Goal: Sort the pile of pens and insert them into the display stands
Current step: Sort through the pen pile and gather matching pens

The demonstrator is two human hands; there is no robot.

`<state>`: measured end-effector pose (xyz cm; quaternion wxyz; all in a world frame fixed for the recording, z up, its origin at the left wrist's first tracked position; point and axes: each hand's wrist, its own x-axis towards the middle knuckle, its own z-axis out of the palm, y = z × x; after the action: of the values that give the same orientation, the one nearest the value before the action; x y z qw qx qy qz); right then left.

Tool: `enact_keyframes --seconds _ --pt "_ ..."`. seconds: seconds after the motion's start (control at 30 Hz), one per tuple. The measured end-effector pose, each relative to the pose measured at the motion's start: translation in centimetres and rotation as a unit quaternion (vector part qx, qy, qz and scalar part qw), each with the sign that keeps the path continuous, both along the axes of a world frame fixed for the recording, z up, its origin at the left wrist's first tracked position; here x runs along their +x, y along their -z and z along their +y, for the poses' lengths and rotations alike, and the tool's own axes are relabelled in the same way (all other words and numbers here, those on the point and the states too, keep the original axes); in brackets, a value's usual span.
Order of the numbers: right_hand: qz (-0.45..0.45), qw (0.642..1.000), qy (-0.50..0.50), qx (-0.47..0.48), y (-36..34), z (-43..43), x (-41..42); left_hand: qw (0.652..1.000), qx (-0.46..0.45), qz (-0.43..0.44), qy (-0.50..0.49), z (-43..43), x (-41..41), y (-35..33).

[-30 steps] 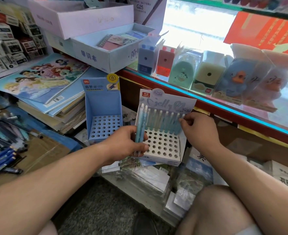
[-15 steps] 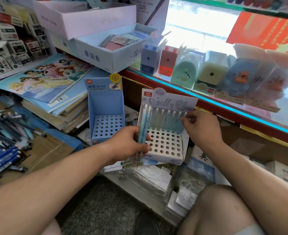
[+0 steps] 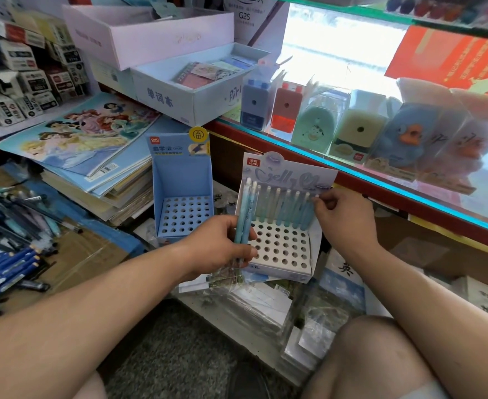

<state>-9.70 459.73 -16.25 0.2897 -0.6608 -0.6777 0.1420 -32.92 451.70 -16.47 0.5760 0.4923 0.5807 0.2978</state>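
Pens: two pale blue pens (image 3: 244,214) stand upright in my left grip (image 3: 219,246), its fingers curled round their lower half.
Stand: the white stand (image 3: 280,249) is just right of that grip, with free holes before its back row (image 3: 283,208).
Other side: my right grip (image 3: 343,214) pinches the end pen (image 3: 313,205) at its top.
Axis: I judge it already matches the holes.

At frame centre I see the left hand (image 3: 221,244) gripping two pale blue pens (image 3: 246,208) before the white stand (image 3: 280,250). Just right, the right hand (image 3: 345,218) pinches the rightmost pen (image 3: 306,213) standing in its back row; a blue stand (image 3: 179,182) sits left.
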Motion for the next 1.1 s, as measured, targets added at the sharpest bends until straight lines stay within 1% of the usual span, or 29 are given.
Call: enact_keyframes --seconds 0.1,0.17,0.23,0.3,0.37,0.47,0.57,0.6,0.67,0.73,0.8,0.87,1.1 --pt "0.027 1.0 0.009 0.013 -1.0 -1.1 -0.6 1.0 -0.002 -0.004 -0.002 -0.1 -0.1 -0.1" --pt "0.043 0.998 -0.036 0.017 -1.8 -2.2 -1.7 1.0 -0.002 -0.013 0.001 -0.2 -0.3 -0.3" --pt "0.111 0.986 -0.122 -0.033 -2.6 -3.3 -3.5 1.0 -0.002 -0.019 0.012 -0.4 -0.5 -0.6" --pt "0.195 0.954 -0.199 -0.109 -3.2 -3.9 -5.4 0.999 0.001 -0.013 0.032 -0.7 -0.8 -0.8" --pt "0.233 0.933 -0.232 -0.147 -3.5 -4.0 -6.6 0.999 0.01 0.006 0.049 -0.9 -1.2 -0.8" --pt "0.263 0.918 -0.251 -0.159 -3.5 -4.0 -7.4 0.998 0.019 0.01 0.055 -1.0 -1.8 -1.0" --pt "0.304 0.924 -0.203 -0.113 -3.3 -3.4 -7.6 1.0 0.01 0.001 0.004 -0.7 -2.9 -0.9" --pt "0.295 0.935 -0.176 -0.084 -3.1 -3.0 -7.6 1.0 0.01 0.019 -0.018 -0.7 -3.4 -0.7" --pt "0.227 0.964 -0.133 -0.027 -2.5 -1.9 -7.4 0.996 0.017 0.068 -0.055 -0.7 -4.3 -0.2" --pt "0.172 0.978 -0.121 -0.01 -1.8 -1.2 -7.3 0.993 0.017 0.066 -0.093 -0.8 -5.0 0.0" --pt "0.132 0.984 -0.119 -0.006 -1.3 -0.9 -7.5 0.991 0.019 0.053 -0.118 -0.8 -5.5 0.2" --pt "0.115 0.986 -0.12 0.0 -0.9 -0.8 -7.8 0.99 0.025 0.05 -0.129 -0.7 -5.7 0.5" --pt "0.109 0.986 -0.128 -0.016 -0.2 -0.5 -9.1 0.988 0.047 0.085 -0.121 -0.4 -5.9 1.1"
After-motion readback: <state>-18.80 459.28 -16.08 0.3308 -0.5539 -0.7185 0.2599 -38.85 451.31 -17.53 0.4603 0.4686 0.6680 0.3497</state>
